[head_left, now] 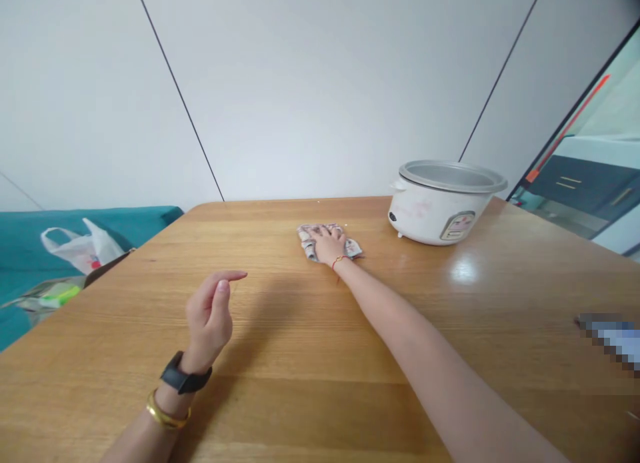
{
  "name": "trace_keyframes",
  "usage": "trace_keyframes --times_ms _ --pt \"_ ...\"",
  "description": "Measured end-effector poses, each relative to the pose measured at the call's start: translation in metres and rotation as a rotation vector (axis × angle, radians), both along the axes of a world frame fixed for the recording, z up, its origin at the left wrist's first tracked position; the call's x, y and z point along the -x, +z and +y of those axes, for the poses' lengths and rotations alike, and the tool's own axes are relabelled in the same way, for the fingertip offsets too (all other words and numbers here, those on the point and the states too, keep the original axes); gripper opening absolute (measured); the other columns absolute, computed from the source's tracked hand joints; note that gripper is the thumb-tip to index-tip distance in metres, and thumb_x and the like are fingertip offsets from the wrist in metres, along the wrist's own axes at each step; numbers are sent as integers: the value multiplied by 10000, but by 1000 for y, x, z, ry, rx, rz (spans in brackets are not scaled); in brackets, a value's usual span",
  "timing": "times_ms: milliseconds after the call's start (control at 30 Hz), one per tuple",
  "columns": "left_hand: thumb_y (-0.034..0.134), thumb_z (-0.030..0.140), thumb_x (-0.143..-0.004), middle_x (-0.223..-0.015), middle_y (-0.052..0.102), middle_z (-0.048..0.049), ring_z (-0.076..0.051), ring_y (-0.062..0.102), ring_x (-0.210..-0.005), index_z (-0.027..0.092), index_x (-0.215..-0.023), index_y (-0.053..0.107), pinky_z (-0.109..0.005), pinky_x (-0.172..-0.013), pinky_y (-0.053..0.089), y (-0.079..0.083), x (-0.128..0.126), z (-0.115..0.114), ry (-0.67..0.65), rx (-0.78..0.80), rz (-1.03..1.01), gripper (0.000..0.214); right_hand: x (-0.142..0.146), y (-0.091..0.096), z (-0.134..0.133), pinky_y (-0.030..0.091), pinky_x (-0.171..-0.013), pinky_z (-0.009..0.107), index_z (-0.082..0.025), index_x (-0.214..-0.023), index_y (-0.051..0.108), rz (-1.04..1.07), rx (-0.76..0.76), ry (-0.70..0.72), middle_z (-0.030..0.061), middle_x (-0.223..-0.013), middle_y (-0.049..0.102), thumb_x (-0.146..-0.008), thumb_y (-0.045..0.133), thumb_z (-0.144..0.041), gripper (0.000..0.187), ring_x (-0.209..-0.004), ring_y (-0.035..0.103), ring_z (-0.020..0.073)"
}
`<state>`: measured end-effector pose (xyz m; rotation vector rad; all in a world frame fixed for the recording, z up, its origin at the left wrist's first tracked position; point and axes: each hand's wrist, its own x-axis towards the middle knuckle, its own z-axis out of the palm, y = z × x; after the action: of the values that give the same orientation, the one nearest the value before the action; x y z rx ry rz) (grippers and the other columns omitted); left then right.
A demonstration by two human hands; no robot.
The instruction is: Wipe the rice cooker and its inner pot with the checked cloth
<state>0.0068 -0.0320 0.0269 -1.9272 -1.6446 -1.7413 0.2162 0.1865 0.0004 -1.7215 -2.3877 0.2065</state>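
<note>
My right hand [327, 245] reaches far across the wooden table [320, 330] and presses down on a crumpled, patterned cloth [353, 248]. Its fingers are spread over the cloth, which sticks out on both sides of the hand. A thin red string bracelet circles that wrist. Over the left part of the table, my left hand [209, 316] is raised and holds nothing. Its index finger points to the right, the thumb stands apart and the other fingers curl in. A black band and a gold bangle are on the left wrist.
A white rice cooker [430, 213] without a lid stands at the back right of the table. A blurred-out flat object [615, 340] lies at the right edge. On the left, a teal sofa [145, 220] carries a white plastic bag [83, 250]. A pale wall backs the table.
</note>
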Motion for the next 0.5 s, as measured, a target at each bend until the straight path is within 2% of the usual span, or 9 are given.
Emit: trace_keyframes --times_ms 67,133,267,333,400,500 --pt "423 316 -1043 -1010 753 -73 -225 693 -971 180 -1003 732 -348 -864 533 -1 -2 -3 -58 -12 57 340 -22 0 28 264 -1086 612 -445 -1551 390 -12 9 -99 18 -1672 288 -1020 330 -305 552 -1440 278 387" --pt "427 271 -1038 -1012 748 -75 -223 687 -985 184 -1018 721 -381 -949 517 -3 -3 -4 -114 -18 134 307 -38 0 46 282 -1065 614 -405 -1526 448 -26 20 -172 57 -1643 338 -1034 326 -325 513 -1417 305 392" --pt "445 201 -1026 -1018 740 -63 -207 679 -996 196 -1037 697 -385 -995 494 -8 -4 -3 -184 25 240 252 -59 -1 56 335 -1005 606 -262 -1498 505 -60 18 -280 171 -1533 444 -1067 253 -323 503 -1368 353 395" --pt "447 186 -1026 -1024 737 -56 -198 677 -1000 199 -1042 690 -365 -973 499 -11 -4 -2 -198 64 247 244 -70 0 48 363 -987 602 -235 -1486 520 -85 15 -333 201 -1503 461 -1066 249 -306 505 -1349 381 397" --pt "453 187 -1027 -1021 737 -50 -191 676 -997 201 -1040 689 -346 -947 504 -13 -6 -1 -216 100 249 238 -86 1 30 390 -973 603 -251 -1475 536 -118 17 -376 210 -1489 473 -1057 265 -298 501 -1328 415 400" --pt "460 202 -1028 -1011 739 -44 -187 680 -982 205 -1023 690 -321 -890 514 -14 -11 0 -268 136 268 230 -127 -1 -25 429 -948 603 -288 -1467 553 -180 19 -405 205 -1452 515 -1031 298 -279 505 -1288 471 417"
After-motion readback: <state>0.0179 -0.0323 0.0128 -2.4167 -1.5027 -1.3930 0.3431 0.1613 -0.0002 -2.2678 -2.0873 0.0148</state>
